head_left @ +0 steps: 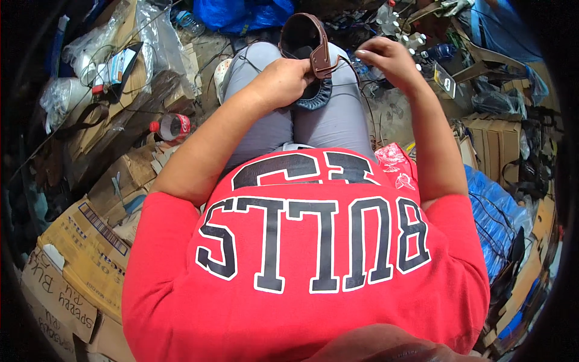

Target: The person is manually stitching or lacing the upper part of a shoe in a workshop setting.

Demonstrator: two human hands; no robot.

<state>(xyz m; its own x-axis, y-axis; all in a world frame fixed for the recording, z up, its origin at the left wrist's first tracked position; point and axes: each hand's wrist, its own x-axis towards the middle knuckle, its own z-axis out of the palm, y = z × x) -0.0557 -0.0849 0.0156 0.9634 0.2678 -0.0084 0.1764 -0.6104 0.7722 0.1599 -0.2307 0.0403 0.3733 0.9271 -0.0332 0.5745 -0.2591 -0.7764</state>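
Over my knees is a shoe upper (322, 55) with a brown leather collar curved into a loop and a dark blue, gathered edge below. My left hand (284, 79) is closed on its side, the fingertips near the brown strap end. Brown lace ends (347, 62) stick out from the upper towards the right. My right hand (388, 59) is raised to the right of the upper, apart from it. Its thumb and forefinger are pinched together; what is between them is too small to make out.
Cardboard boxes (84, 250) lie at the left. A bottle with a red cap (175, 127) lies left of my legs. A blue bag (241, 13) is beyond my knees. Blue plastic sheeting (494, 220) and a cardboard box (493, 142) are at the right, with clear bottles (410, 41) farther off.
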